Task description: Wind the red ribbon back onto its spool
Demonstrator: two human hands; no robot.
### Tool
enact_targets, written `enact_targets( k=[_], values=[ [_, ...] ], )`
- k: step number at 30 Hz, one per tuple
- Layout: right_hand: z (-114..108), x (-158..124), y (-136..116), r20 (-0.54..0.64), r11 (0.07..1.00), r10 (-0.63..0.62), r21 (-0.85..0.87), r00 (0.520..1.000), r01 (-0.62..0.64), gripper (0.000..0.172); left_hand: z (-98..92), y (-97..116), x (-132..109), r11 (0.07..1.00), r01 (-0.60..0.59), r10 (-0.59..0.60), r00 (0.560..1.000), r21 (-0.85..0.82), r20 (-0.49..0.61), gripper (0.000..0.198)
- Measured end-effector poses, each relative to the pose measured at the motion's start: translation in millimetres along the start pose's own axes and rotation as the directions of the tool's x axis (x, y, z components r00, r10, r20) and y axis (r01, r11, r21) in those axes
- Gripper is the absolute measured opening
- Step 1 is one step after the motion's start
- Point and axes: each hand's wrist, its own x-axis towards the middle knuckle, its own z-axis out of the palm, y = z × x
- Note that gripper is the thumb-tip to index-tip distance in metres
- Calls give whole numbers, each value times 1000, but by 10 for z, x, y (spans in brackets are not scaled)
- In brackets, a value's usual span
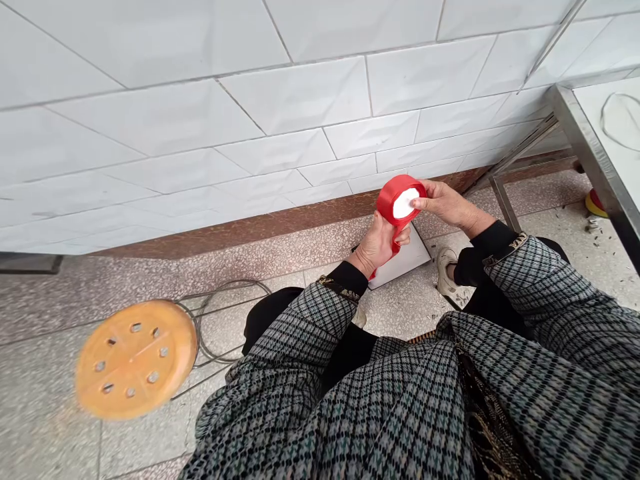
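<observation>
A roll of red ribbon (pixel 387 199) with a white core is held up in front of me, near the foot of the tiled wall. My right hand (pixel 447 203) grips the roll from the right, its thumb on the white core. Just below the roll, my left hand (pixel 377 243) is closed around the loose red ribbon that hangs from it. The ribbon's tail shows again under the left palm. Beneath the hands, a flat white panel (pixel 405 257) with dark edges lies on the floor, partly hidden by the left hand.
An orange round stool (pixel 140 360) with holes in its seat and thin metal legs stands at left. A metal-framed table (pixel 595 153) is at right. White tiles (pixel 300 93) rise ahead. A red and yellow object (pixel 596 203) lies under the table.
</observation>
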Motion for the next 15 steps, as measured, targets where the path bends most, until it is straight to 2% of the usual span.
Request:
enact_targets(
  k=[2,4,7,15],
  values=[
    [-76,-11,-98,-12,1000,-3,-11,1000,3,57,-27,15,-5,999,-23,22,999,34,25,48],
    [-150,-34,-197,-17,1000,3,-26,1000,-3,55,-54,39,-9,996,-42,42,999,81,6,35],
    [-233,-71,-294,-4,997,33,-73,999,-34,53,-74,79,-3,985,-41,48,998,169,-37,26],
    [-320,-111,-320,-7,943,104,-318,995,-101,39,-49,114,21,932,171,-117,976,318,-182,23]
  ],
)
